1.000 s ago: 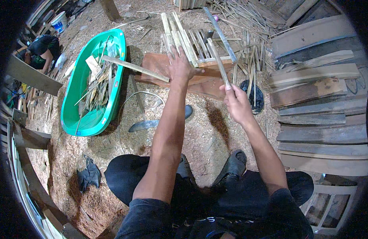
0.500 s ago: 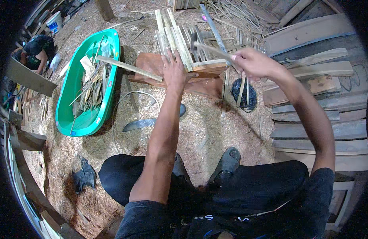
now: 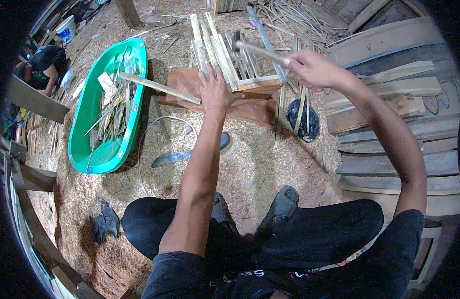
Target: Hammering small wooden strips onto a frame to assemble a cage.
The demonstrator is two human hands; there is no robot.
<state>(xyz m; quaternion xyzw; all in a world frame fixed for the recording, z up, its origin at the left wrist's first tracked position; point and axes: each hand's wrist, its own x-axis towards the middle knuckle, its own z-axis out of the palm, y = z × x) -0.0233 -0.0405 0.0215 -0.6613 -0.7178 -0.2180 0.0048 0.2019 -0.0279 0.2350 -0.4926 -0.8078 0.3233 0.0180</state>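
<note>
Wood shavings and scraps cover the earthen-looking floor [image 3: 255, 154] of a cluttered workshop, where a person in dark clothing sits or squats low, seen from above. The right hand [image 3: 309, 70] has its grip closed around the end of a wooden-handled hammer with a dark head [image 3: 262, 53], held so that the head is over the slats ahead; whether it touches them cannot be told. The left hand [image 3: 214, 89] lies palm down with fingers spread, pressing the near ends of a row of long, pale wooden slats [image 3: 225, 62]. These rest, straight ahead of the person, on a reddish-brown wooden piece [image 3: 257, 108].

The step in hand looks like hammering on the slatted work; no nail can be made out. A next stroke would call for a steady left hand, fingers clear of the hammer's path, and a square blow.

Farther out, a pale stick [image 3: 163, 88] stretches from a long, green plastic tub [image 3: 105, 158] of wood scraps at the left. A large, grey-bladed knife [image 3: 171, 158] lies nearer the person. To the right are a crumpled black plastic bag [image 3: 303, 130] and a stack of weathered boards [image 3: 389, 164]. Another person [image 3: 47, 67] bends low at far left.
</note>
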